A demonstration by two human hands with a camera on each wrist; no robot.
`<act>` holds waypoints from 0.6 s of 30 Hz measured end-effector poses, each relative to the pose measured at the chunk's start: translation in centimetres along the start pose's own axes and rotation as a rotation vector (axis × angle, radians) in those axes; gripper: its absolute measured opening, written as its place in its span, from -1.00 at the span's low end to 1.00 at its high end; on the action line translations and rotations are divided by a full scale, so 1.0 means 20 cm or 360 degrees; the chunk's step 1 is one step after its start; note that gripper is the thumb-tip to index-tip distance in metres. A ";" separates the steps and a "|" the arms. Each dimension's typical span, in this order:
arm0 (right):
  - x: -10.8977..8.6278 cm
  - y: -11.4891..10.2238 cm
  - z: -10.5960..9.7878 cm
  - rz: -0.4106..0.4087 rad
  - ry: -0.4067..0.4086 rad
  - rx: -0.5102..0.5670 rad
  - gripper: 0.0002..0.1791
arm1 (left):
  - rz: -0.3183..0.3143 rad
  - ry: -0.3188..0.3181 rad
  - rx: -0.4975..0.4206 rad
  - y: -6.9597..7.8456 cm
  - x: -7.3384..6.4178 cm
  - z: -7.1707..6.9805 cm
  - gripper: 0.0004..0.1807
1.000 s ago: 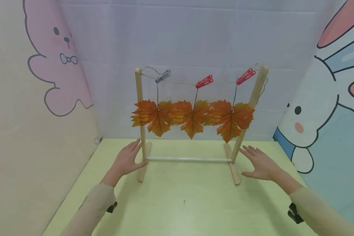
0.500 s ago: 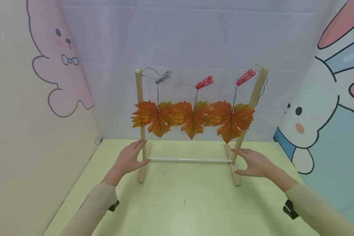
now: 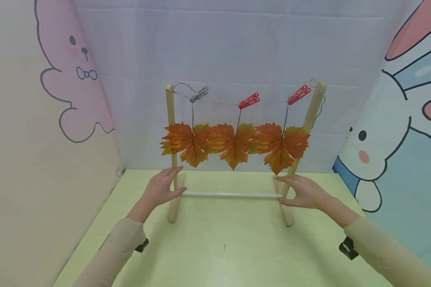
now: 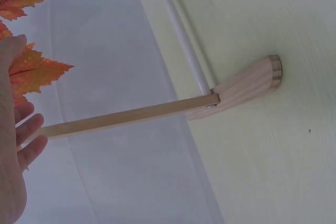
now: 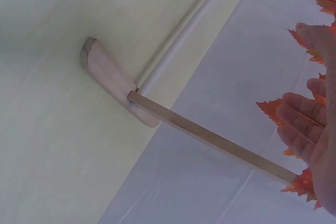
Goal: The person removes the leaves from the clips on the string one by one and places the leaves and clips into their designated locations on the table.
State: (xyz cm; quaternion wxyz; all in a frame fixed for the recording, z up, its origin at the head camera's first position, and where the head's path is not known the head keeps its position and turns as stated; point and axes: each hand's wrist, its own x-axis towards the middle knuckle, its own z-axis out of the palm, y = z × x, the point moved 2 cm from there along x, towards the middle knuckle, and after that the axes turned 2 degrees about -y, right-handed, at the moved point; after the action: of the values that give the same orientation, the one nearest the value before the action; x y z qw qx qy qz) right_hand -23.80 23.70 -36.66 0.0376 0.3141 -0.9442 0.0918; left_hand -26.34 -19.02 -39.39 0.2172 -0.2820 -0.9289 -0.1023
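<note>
A wooden stand holds a string between two posts, the left post (image 3: 170,105) and the right post (image 3: 314,107). From the string hang three orange maple leaves, a left leaf (image 3: 192,143), a middle leaf (image 3: 234,144) and a right leaf (image 3: 282,145), by one grey clothespin (image 3: 199,94) and two red clothespins, one in the middle (image 3: 249,101) and one at the right (image 3: 299,95). My left hand (image 3: 159,187), thumb spread from the fingers, overlaps the lower left post. Mirroring it, my right hand (image 3: 305,191) overlaps the lower right post, fingers slightly bent and thumb apart.
A white rod (image 3: 231,195) joins the stand's wooden feet, including the left foot (image 4: 252,77) and the right foot (image 5: 107,72), on a pale green table (image 3: 215,255). A white cloth (image 3: 222,48) hangs behind; cartoon-printed panels flank both sides.
My right hand has moved left and slightly up, onto the line of the right post. My left hand has shifted a little to the right. The stand and leaves have stayed put.
</note>
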 end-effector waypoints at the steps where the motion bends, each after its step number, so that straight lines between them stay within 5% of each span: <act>1: 0.01 0.00 -0.01 -0.0011 0.0003 -0.0002 -0.28 | 0.0007 0.0012 0.0001 0.00 0.01 0.00 -0.27; 18: 0.11 -0.05 -0.12 -0.0130 0.0078 0.0058 -0.38 | 0.0044 0.0134 -0.0052 0.03 0.12 -0.08 -0.27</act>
State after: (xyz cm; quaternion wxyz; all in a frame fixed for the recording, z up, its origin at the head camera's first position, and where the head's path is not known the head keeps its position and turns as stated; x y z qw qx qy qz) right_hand -25.00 22.11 -33.93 0.0587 0.3507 -0.9275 0.1150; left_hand -27.31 -17.94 -36.73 0.2530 -0.2938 -0.9131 -0.1261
